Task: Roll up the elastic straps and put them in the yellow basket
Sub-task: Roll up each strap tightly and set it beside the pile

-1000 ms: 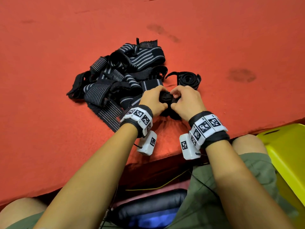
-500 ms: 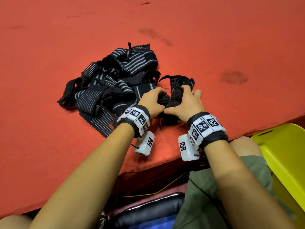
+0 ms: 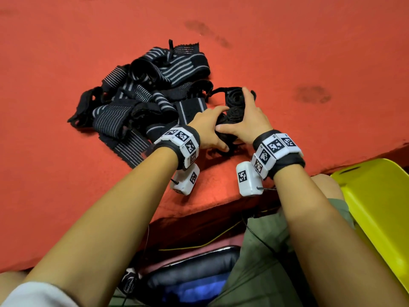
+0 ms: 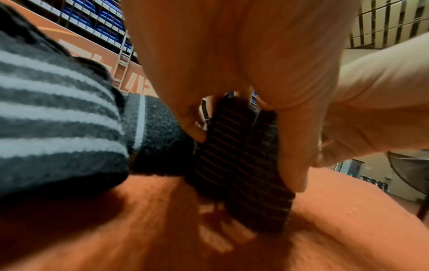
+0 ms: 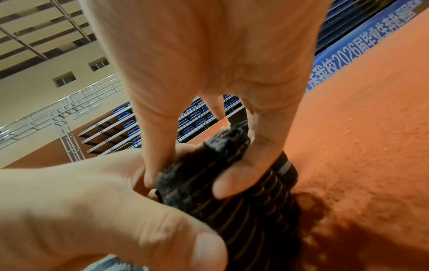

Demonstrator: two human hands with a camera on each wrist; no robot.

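Sitting at the near edge of the red mat (image 3: 66,196), the person has green shorts (image 3: 265,262) and a knee just below it, and the yellow basket (image 3: 376,207) stands at the right, off the mat and well apart from the straps. Just past the edge both hands meet over dark rolled straps (image 3: 234,111). The left hand (image 3: 205,127) curls its fingers over the nearer roll (image 4: 232,155) from the left, and the right hand (image 3: 247,122) pinches it between thumb (image 5: 160,146) and a finger (image 5: 241,174), with other fingers reaching on to the farther roll (image 3: 235,96). In the left wrist view two wound pieces stand side by side between the palms, ribbed stripes running across them, their lower ends on the mat; whether they are one roll or two I cannot tell. From the head the spiral ends of the rolls face up, so their axes stand roughly upright. A loose tail (image 3: 218,90) trails left from the farther roll. Left of the hands and touching the left wrist lies the pile (image 3: 137,100) of unrolled striped straps, tangled and overlapping, its longest bands running from near right to far left. Beyond, dark stains (image 3: 312,97) mark the mat.
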